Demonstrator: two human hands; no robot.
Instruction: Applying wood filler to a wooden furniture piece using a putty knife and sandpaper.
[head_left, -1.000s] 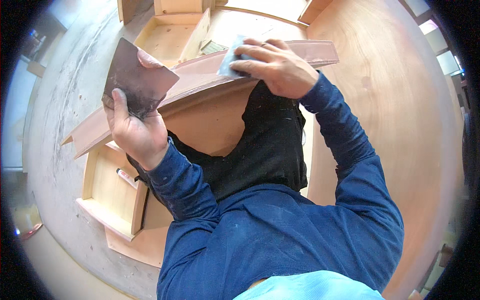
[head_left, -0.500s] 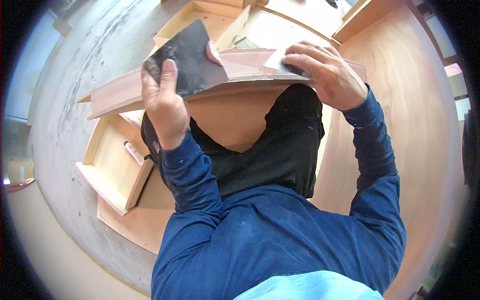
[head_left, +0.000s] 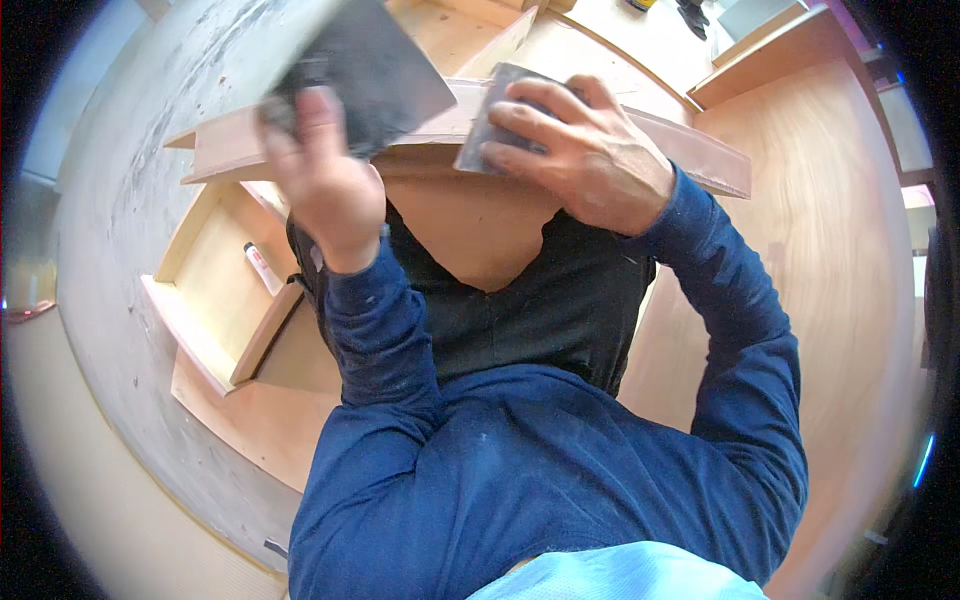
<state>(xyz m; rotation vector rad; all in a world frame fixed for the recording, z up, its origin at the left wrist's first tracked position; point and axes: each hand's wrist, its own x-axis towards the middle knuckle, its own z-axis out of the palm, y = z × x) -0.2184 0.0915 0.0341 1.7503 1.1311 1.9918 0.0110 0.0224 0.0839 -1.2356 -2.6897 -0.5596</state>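
My left hand (head_left: 335,200), partly smeared by motion, is closed round one edge of a dark grey flat plate (head_left: 385,75), thumb on top. The plate tilts above the far side of a long, pinkish wooden piece (head_left: 690,150) that lies crosswise at my knees. In my right hand (head_left: 600,160) is a smaller grey rectangular scraper (head_left: 476,140), fingers spread over its face. The scraper is over the middle of the wooden piece, close to the plate's right edge; whether it touches the wood I cannot tell.
To the left stands an open wooden drawer (head_left: 205,290) holding a white and red tube (head_left: 262,268). Another drawer (head_left: 455,30) is beyond the plate. A broad plywood panel (head_left: 820,260) extends along my right, with a raised board (head_left: 760,60) at its far end.
My right hand has moved left along the wooden piece and turned, showing the scraper's flat face near the plate. My left hand has shifted the plate slightly up and away.
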